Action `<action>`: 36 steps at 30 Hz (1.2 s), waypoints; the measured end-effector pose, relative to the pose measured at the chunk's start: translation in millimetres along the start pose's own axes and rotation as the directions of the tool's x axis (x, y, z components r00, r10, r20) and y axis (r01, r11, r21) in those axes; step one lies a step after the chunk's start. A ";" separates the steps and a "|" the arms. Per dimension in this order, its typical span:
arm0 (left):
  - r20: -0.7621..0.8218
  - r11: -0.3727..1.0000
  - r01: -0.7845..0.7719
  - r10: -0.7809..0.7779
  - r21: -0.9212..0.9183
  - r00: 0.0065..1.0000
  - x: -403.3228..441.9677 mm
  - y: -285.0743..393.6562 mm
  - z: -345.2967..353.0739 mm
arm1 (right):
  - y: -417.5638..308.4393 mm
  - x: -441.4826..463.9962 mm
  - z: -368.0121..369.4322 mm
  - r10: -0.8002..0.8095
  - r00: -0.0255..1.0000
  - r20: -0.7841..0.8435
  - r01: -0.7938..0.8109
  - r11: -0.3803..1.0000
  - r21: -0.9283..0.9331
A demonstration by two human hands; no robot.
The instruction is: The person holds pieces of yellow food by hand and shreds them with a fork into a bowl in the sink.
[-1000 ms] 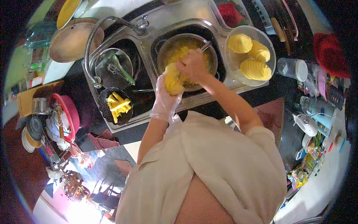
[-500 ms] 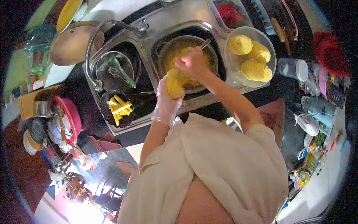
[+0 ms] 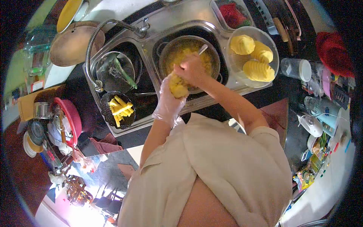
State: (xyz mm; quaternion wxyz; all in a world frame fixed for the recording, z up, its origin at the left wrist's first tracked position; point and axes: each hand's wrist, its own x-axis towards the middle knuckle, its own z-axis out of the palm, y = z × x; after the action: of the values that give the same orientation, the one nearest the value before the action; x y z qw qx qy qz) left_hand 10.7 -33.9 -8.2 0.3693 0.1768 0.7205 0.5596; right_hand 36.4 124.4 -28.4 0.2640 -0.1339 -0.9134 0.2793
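Over the near rim of the pot (image 3: 163,62), which sits in the right basin (image 3: 204,31) of a 2-basin sink (image 3: 149,60), 1 peeled pineapple (image 3: 179,88) is up in the left hand (image 3: 169,100). That hand's in a clear glove (image 3: 166,109), fingers curled round the fruit from the near left side. The right hand (image 3: 192,70) is bare and balled up tight round a tool (image 3: 203,48), with a shiny bit of handle poking out toward the far side. Can't tell what sort of tool, since its other end is hidden. Also can't tell if those knuckles actually touch the pineapple or are just beside it. Yellow bits (image 3: 183,53) are all over the inside of the pot.

At the sink's right edge there's a clear tub (image 3: 238,72) with 3 more peeled pineapples (image 3: 259,71) in it. A box (image 3: 250,22) of red stuff (image 3: 231,15) sits by the far right corner. Over at the near left corner it's a black basket (image 3: 123,123) with a little heap of yellow sticks (image 3: 121,107). The left basin (image 3: 143,97) has a bowl (image 3: 104,79) with some long green thing (image 3: 126,76) in it, too blurry to name. The tap (image 3: 143,28) stands at the far edge, its hose (image 3: 89,49) arching left.
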 end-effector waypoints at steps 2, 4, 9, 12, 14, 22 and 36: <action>0.039 0.981 -0.088 0.082 0.175 0.996 -12.4 2.2 1.6 | 18.7 -4.1 4.7 -0.087 0.995 -0.039 0.081 0.986 -0.144; 0.005 0.964 -0.177 0.180 0.198 0.984 -7.8 4.9 3.0 | 16.8 -2.3 -10.4 -0.033 0.999 -0.006 0.032 0.991 -0.129; -0.045 0.847 -0.312 0.365 0.431 0.930 -2.2 -14.8 -11.2 | -2.1 -2.4 -7.1 -0.045 0.998 0.036 0.045 0.999 0.018; -0.015 0.904 -0.325 0.342 0.278 0.939 -4.4 -12.3 -11.4 | 26.8 -6.5 3.7 -0.269 0.963 0.010 0.265 0.938 -0.222; -0.045 0.925 -0.281 0.302 0.255 0.952 3.1 -10.6 -10.2 | 35.5 4.6 2.9 -0.082 0.997 0.007 0.081 0.968 -0.239; -0.045 0.756 0.241 -0.336 -0.609 0.941 12.1 -20.3 -8.8 | 32.0 -0.4 3.9 -0.107 0.993 -0.042 0.098 0.981 -0.168; -0.079 0.993 -0.092 0.086 -0.071 0.993 -0.9 9.6 -11.6 | 55.5 0.8 6.1 0.079 0.993 0.090 -0.048 0.949 -0.311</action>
State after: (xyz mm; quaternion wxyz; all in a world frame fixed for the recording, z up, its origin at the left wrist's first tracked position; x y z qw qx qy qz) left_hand 1.3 -39.3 2.3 0.3227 0.1736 0.7040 0.6084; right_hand 37.8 166.8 -64.6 0.1842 -0.1885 -0.9532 0.1481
